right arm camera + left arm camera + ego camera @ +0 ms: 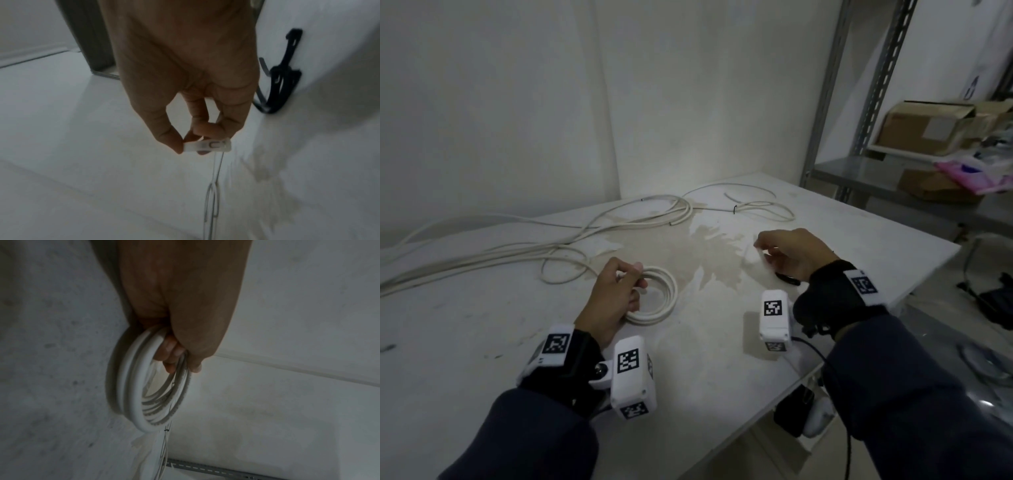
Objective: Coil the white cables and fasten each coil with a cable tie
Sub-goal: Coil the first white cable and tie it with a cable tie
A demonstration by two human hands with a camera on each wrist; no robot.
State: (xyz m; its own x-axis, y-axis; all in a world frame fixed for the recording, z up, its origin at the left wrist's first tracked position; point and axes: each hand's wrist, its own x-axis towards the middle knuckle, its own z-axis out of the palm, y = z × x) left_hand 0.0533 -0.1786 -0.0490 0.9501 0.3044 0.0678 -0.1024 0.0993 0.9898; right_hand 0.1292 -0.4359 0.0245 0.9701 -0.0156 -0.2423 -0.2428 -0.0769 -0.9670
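A small coil of white cable (659, 298) rests on the white table (705, 359), and my left hand (616, 291) grips its near-left side with fingers curled through the loops. The left wrist view shows the same coil (133, 386) hanging from the fingers (170, 352). My right hand (787, 250) hovers to the right of the coil and pinches a white cable tie (207, 145) between thumb and fingers. The tie's head end sticks out past the fingertips. More white cable (544, 246) lies loose across the back left of the table.
Black cable ties (787, 279) (277, 87) lie on the table under my right wrist. A thin white cable loop with a black tie (756, 205) sits at the back. A brownish stain (709, 257) marks the middle. Metal shelving (859, 164) with cardboard boxes stands at the right.
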